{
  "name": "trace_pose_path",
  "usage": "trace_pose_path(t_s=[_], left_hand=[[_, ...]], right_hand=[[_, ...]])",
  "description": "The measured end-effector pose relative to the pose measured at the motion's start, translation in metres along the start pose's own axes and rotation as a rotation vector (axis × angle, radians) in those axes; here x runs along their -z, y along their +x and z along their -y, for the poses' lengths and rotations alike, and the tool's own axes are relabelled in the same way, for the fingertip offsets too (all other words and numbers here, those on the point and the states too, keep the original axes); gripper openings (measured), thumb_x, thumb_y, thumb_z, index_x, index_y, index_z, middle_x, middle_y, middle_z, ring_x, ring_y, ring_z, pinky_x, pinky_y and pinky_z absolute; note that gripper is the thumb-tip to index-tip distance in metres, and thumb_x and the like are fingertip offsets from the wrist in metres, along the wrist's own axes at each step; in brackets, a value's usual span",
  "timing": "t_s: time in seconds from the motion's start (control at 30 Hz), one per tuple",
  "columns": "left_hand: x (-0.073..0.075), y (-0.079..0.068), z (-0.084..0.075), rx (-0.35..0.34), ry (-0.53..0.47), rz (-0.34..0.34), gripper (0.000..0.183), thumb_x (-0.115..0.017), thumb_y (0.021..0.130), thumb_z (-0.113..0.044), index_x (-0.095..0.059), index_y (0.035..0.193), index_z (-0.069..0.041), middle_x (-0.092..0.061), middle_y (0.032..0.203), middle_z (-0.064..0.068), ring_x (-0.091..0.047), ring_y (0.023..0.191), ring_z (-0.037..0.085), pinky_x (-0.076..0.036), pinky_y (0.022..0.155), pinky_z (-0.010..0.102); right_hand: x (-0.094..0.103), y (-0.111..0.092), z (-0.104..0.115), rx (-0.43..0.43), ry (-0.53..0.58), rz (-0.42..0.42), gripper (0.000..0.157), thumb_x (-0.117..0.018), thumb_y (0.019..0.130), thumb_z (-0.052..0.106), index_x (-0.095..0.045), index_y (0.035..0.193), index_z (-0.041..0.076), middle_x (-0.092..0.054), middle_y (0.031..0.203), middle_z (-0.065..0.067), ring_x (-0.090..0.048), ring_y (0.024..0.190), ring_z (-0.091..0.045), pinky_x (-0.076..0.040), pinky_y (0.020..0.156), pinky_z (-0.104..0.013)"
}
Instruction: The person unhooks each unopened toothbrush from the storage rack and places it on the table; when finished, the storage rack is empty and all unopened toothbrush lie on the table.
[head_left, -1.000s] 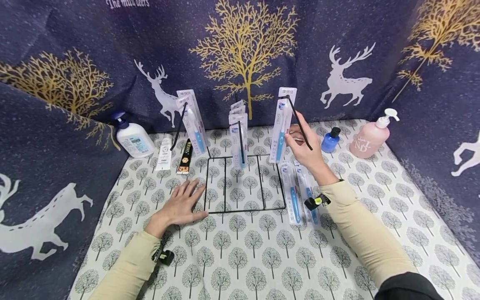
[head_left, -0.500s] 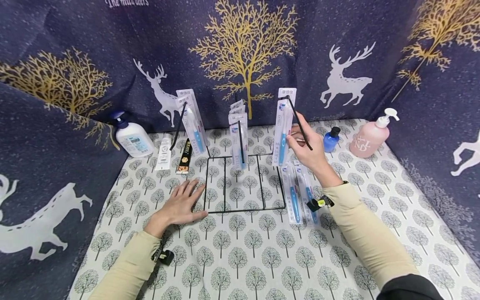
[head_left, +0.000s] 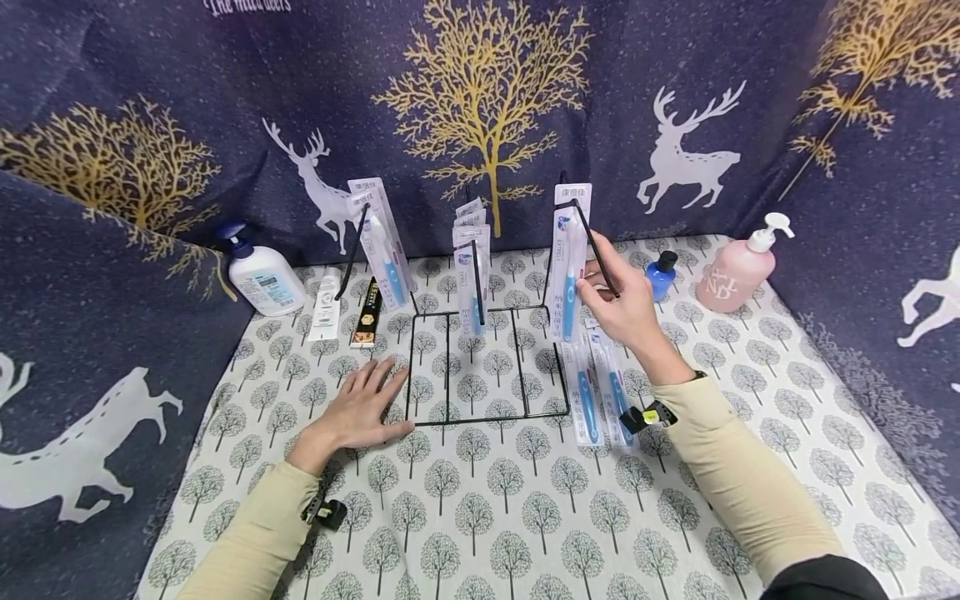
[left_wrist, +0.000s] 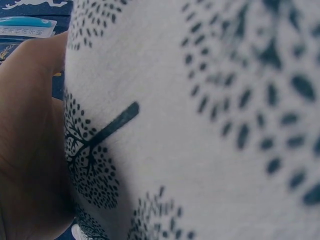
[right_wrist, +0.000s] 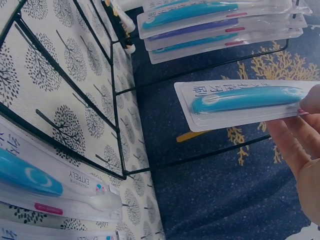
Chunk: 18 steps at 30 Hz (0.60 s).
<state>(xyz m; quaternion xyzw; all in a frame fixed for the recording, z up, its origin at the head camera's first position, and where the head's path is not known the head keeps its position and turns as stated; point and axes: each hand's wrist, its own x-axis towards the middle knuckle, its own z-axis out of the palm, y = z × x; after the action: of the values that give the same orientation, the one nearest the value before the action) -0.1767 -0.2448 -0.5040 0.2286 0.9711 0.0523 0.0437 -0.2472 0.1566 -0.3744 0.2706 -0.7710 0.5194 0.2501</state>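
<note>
My right hand (head_left: 630, 308) pinches the right edge of a packaged blue toothbrush (head_left: 566, 250), thumb in front. The pack stands upright at the right hook of a black wire rack (head_left: 465, 422), its top overlapping the hook in the head view. In the right wrist view, the fingers hold the edge of the same toothbrush pack (right_wrist: 240, 102). Toothbrush packs (head_left: 386, 242) hang on the left hook, and several more toothbrush packs (head_left: 465, 267) on the middle one. My left hand (head_left: 360, 408) rests on the tablecloth with fingers spread, beside the rack's left base bar.
Two toothbrush packs (head_left: 585, 404) lie right of the rack base. Further left are a white pump bottle (head_left: 262, 279), a white tube (head_left: 326, 308) and a black box (head_left: 367, 317). A small blue bottle (head_left: 660, 279) and a pink pump bottle (head_left: 738, 271) stand at right.
The right hand and its toothbrush pack have shifted slightly down and to the right in the head view, and the rack's right rear upright now shows beside the pack. The left hand stays in place.
</note>
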Motion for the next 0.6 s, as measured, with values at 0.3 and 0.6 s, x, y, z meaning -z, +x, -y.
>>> trace_pose_path(t_s=[0.3, 0.6], left_hand=[[-0.001, -0.001, -0.001, -0.001, -0.007, -0.002, 0.090, -0.044, 0.079, -0.071, -0.019, 0.146, -0.016, -0.008, 0.154, 0.011, -0.011, 0.137, 0.040, -0.013, 0.108, 0.062], [0.001, 0.001, -0.001, -0.018, 0.015, -0.016, 0.090, -0.045, 0.079, -0.069, -0.020, 0.146, -0.014, -0.010, 0.153, 0.013, -0.014, 0.136, 0.042, -0.015, 0.106, 0.064]], right_hand=[[0.006, -0.013, 0.011, 0.010, 0.049, 0.016, 0.063, -0.059, 0.077, -0.013, -0.043, 0.135, 0.004, -0.063, 0.082, -0.023, -0.064, 0.071, -0.024, -0.056, 0.059, -0.021], [0.013, -0.026, 0.019, 0.050, 0.066, 0.012, 0.063, -0.061, 0.074, -0.016, -0.044, 0.134, 0.001, -0.063, 0.085, -0.027, -0.065, 0.077, -0.018, -0.057, 0.064, -0.024]])
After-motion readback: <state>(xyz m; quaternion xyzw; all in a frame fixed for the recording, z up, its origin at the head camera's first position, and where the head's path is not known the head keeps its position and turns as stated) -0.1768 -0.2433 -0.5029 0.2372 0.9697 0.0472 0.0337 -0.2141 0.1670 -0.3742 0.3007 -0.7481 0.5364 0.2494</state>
